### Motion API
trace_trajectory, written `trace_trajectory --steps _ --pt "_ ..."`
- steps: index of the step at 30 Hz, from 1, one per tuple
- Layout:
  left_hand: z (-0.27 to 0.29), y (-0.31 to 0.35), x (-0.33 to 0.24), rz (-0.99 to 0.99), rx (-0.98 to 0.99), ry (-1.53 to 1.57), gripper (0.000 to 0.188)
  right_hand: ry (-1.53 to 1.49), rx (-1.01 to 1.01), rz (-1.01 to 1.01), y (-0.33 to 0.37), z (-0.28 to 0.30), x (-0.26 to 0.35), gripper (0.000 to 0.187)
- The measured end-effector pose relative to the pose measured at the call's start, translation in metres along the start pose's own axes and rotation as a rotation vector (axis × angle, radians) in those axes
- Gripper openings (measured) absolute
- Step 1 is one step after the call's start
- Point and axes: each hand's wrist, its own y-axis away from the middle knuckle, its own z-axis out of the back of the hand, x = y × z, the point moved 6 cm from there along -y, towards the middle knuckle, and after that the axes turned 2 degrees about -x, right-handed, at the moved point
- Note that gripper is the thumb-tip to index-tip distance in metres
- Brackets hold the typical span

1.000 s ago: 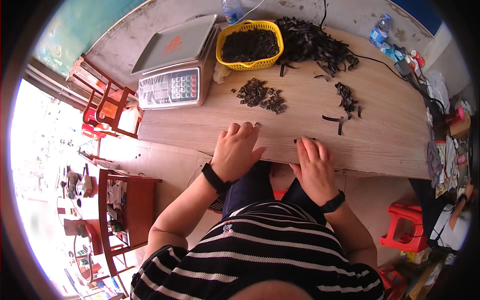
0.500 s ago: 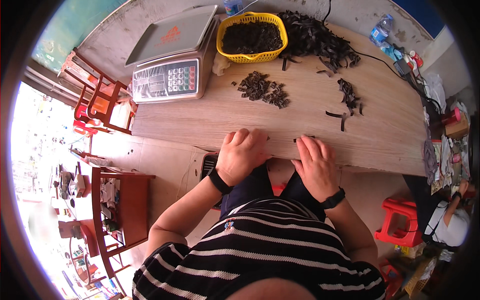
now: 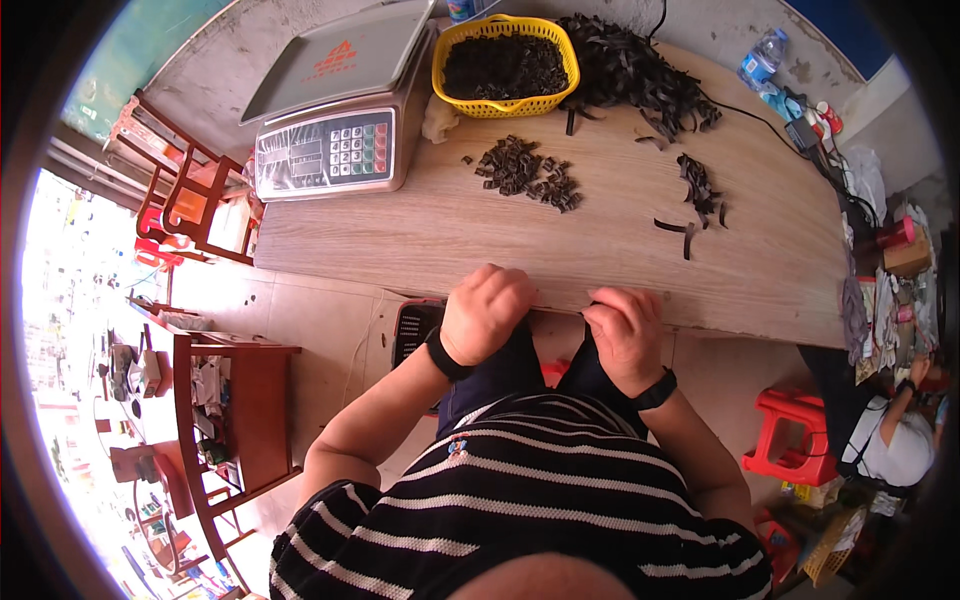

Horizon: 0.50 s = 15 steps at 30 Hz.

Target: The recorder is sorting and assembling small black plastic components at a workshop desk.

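My left hand (image 3: 487,314) is closed at the table's front edge, fingers curled down. What its fingertips hold, if anything, is hidden. Across a small gap, my right hand (image 3: 626,338) is bent in a pinch at the same edge, with a bit of a black strip showing at its fingertips. Beyond my hands, a pile of short, curled black pieces (image 3: 520,170) lies on the wooden table (image 3: 400,235). To its right are a small bunch of longer black strips (image 3: 697,185) and a few loose ones.
A digital scale (image 3: 325,150) stands at the back left. Beside it, a yellow basket (image 3: 505,107) holds black pieces, next to a big heap of black strips (image 3: 640,80). A water bottle (image 3: 764,57) and cables lie back right. A red stool (image 3: 790,440) and another person (image 3: 895,440) are at right.
Both hands have drawn slightly toward me, down to the table edge. The fingers of my right hand, flatter on the table before, are now more curled.
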Motion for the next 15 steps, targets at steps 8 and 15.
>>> trace_trajectory --steps 8,15 --pt "-0.021 -0.009 0.035 1.160 -0.043 1.549 0.008 -0.640 0.036 -0.541 -0.050 -0.003 -0.027 0.004" --pt "-0.030 -0.022 0.030 1.197 -0.059 1.742 0.010 -0.891 0.092 -0.686 -0.052 -0.024 -0.031 0.010"
